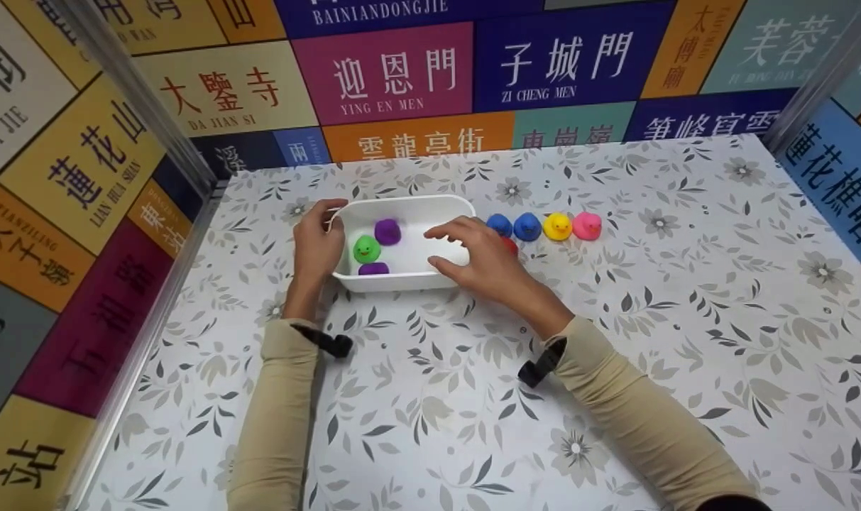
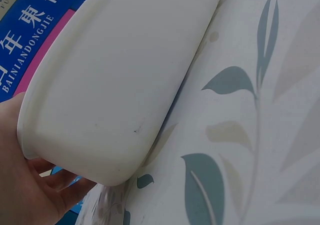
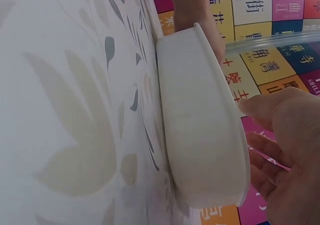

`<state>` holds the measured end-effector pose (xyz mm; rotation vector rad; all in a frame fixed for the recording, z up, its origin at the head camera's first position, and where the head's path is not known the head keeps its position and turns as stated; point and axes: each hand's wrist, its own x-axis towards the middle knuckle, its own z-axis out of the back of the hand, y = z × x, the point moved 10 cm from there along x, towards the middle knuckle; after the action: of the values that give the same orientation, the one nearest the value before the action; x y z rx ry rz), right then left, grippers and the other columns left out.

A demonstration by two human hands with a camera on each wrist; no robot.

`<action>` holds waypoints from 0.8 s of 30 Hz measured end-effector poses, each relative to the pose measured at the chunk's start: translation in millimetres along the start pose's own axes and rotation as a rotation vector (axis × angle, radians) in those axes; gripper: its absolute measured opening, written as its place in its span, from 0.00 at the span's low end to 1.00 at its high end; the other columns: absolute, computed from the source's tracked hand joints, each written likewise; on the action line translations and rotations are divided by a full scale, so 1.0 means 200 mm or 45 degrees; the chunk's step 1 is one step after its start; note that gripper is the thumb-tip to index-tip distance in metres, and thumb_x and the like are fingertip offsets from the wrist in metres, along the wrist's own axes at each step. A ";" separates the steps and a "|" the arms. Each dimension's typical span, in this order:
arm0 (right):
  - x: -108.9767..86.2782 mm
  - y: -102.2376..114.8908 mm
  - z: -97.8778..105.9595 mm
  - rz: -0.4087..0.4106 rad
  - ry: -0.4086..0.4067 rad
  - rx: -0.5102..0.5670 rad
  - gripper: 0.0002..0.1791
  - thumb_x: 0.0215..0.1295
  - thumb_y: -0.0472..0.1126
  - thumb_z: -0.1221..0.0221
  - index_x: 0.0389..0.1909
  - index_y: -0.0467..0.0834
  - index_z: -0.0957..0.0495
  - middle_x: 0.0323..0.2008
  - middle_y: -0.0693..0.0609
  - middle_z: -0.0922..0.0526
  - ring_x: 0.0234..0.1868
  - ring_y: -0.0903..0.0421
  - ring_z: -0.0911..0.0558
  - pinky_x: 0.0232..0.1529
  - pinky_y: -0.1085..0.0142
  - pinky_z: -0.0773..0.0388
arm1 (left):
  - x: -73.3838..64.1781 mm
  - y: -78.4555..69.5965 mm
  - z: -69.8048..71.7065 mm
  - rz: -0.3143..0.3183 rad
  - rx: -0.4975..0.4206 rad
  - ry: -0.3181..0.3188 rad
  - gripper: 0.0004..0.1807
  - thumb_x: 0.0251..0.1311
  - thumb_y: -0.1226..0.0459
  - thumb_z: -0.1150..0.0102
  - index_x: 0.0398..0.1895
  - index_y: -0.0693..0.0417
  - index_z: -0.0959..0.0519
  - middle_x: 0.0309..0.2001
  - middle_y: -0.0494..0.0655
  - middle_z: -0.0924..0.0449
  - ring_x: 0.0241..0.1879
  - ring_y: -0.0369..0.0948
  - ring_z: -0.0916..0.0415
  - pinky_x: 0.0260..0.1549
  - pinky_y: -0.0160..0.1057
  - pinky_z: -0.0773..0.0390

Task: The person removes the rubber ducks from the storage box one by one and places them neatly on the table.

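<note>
A white plastic tub [image 1: 402,284] sits on the table, held at its left end by my left hand [image 1: 316,248], thumb at the rim and fingers around the outside. Inside its left half are a green rubber duck [image 1: 366,250], a purple duck [image 1: 387,232] and another purple toy [image 1: 373,269], partly hidden by the near wall. Over the tub's right end hovers my right hand [image 1: 485,257], thumb and fingers spread apart with nothing between them. In the right wrist view, its fingers [image 3: 267,172] are beside the tub's rim.
Right of the tub, two blue ducks [image 1: 527,226], a yellow duck [image 1: 558,226] and a pink duck [image 1: 587,226] stand in a row. A red toy [image 1: 509,245] is mostly hidden behind my right hand. Printed panels [image 1: 387,71] border the flower-patterned table [image 1: 430,397].
</note>
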<state>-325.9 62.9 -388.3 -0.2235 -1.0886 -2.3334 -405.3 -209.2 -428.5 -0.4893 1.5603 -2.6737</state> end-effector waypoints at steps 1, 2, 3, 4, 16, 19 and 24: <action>0.01 0.01 -0.02 0.006 0.007 0.004 0.20 0.71 0.44 0.30 0.62 0.46 0.14 0.56 0.47 0.12 0.58 0.43 0.17 0.60 0.52 0.20 | 0.00 0.00 0.00 0.003 -0.003 0.001 0.19 0.76 0.70 0.48 0.63 0.53 0.15 0.57 0.56 0.10 0.54 0.47 0.13 0.54 0.46 0.18; 0.01 0.02 -0.03 0.009 0.016 0.008 0.20 0.72 0.44 0.30 0.62 0.46 0.14 0.56 0.48 0.12 0.58 0.43 0.17 0.60 0.52 0.20 | 0.00 0.00 0.00 0.007 -0.003 0.002 0.19 0.76 0.70 0.48 0.63 0.53 0.16 0.57 0.56 0.10 0.54 0.47 0.13 0.54 0.46 0.18; 0.02 0.03 -0.05 0.010 0.024 0.008 0.19 0.73 0.44 0.31 0.62 0.45 0.14 0.56 0.48 0.12 0.58 0.44 0.17 0.60 0.53 0.20 | 0.00 0.00 0.00 0.013 -0.005 0.004 0.19 0.76 0.70 0.48 0.64 0.53 0.16 0.58 0.56 0.10 0.54 0.47 0.13 0.54 0.46 0.18; 0.02 0.04 -0.06 0.011 0.030 0.007 0.18 0.74 0.44 0.32 0.61 0.45 0.14 0.55 0.49 0.12 0.58 0.45 0.18 0.60 0.53 0.20 | 0.00 0.00 0.00 0.016 -0.003 0.003 0.19 0.76 0.70 0.48 0.64 0.53 0.16 0.58 0.56 0.10 0.54 0.47 0.13 0.54 0.46 0.18; 0.09 0.17 -0.23 0.092 0.139 0.045 0.19 0.77 0.41 0.37 0.63 0.40 0.16 0.56 0.43 0.14 0.53 0.43 0.16 0.55 0.53 0.16 | 0.00 0.01 -0.01 0.042 0.014 0.025 0.20 0.76 0.70 0.49 0.65 0.52 0.17 0.60 0.55 0.11 0.57 0.47 0.15 0.58 0.47 0.18; 0.12 0.20 -0.26 0.101 0.187 0.059 0.19 0.77 0.40 0.37 0.63 0.39 0.17 0.57 0.39 0.14 0.50 0.44 0.15 0.54 0.52 0.15 | 0.00 0.01 -0.01 0.038 0.005 0.032 0.20 0.76 0.70 0.49 0.65 0.52 0.17 0.61 0.55 0.12 0.57 0.47 0.15 0.59 0.47 0.18; 0.16 0.23 -0.36 0.075 0.346 0.042 0.21 0.77 0.41 0.37 0.66 0.40 0.18 0.62 0.40 0.17 0.55 0.42 0.15 0.57 0.52 0.16 | 0.00 0.00 0.00 0.018 -0.001 0.028 0.20 0.75 0.70 0.48 0.64 0.52 0.16 0.60 0.55 0.11 0.57 0.47 0.14 0.57 0.48 0.18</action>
<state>-321.2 -28.1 -393.1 0.0717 -0.9706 -2.2131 -405.0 -208.9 -429.1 -0.4484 1.5645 -2.6771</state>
